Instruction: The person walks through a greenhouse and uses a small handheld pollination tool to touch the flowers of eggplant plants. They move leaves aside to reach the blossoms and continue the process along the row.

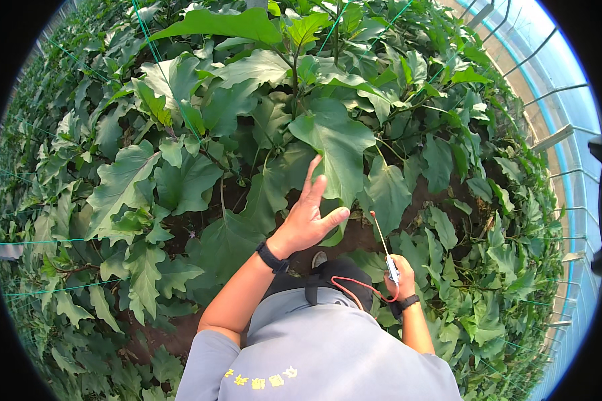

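Note:
My left hand (308,215) is raised in front of me, fingers apart and nothing visible in it. Its fingertips reach the edge of a broad eggplant leaf (338,145); whether they press on it I cannot tell. In my right hand (406,278) is a small spray gun (392,269) with a thin metal wand (381,235). A reddish nozzle tip (372,213) points up and forward, just beside another hanging leaf (389,193). From the grip, a red hose (353,280) loops back across my waist.
Dense eggplant plants (125,185) surround me on both sides. Green support strings (150,45) run up through the foliage, and others stretch sideways at the left (55,241). Brown soil (165,336) shows between leaves. A plastic-film greenhouse wall (572,125) with metal ribs curves along the right.

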{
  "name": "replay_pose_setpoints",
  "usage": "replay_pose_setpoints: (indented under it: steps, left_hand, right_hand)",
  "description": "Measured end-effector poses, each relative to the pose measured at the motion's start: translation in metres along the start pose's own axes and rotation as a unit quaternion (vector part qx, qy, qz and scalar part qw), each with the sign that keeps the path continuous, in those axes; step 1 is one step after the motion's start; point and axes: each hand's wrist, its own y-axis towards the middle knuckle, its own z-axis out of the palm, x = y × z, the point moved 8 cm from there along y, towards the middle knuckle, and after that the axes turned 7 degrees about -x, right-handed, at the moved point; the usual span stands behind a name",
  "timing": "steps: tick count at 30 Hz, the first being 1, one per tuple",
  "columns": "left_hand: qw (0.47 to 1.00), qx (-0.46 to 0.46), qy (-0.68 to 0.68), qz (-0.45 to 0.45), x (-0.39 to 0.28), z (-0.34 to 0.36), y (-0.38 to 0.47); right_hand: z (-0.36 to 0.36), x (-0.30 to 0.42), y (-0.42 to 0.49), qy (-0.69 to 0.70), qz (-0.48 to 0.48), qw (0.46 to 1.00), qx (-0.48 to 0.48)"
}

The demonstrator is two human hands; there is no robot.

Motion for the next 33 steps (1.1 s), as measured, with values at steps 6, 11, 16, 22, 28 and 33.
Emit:
replay_pose_setpoints:
  steps: [6,11,16,22,28,33]
  left_hand:
    - [0.983,-0.026,0.135,0.119,0.003,0.101,0.068]
    - [0.973,-0.061,0.191,0.116,0.039,0.152,0.090]
    - [0.966,-0.105,0.234,0.010,0.042,0.176,0.087]
    - [0.953,-0.185,0.229,-0.077,0.017,0.185,0.079]
    - [0.953,-0.265,0.140,-0.040,0.012,0.162,0.109]
    - [0.947,-0.265,0.159,-0.090,0.069,0.135,0.144]
  right_hand:
    - [-0.015,-0.052,0.027,0.016,-0.002,1.000,-0.004]
    - [-0.039,-0.121,0.051,0.044,-0.025,0.999,0.010]
    - [-0.077,-0.183,0.068,0.080,-0.003,0.997,0.004]
    - [-0.101,-0.224,0.096,0.098,-0.026,0.994,0.044]
    - [-0.116,-0.222,0.134,0.109,-0.059,0.992,-0.007]
    - [-0.126,-0.210,0.147,0.093,-0.042,0.994,-0.042]
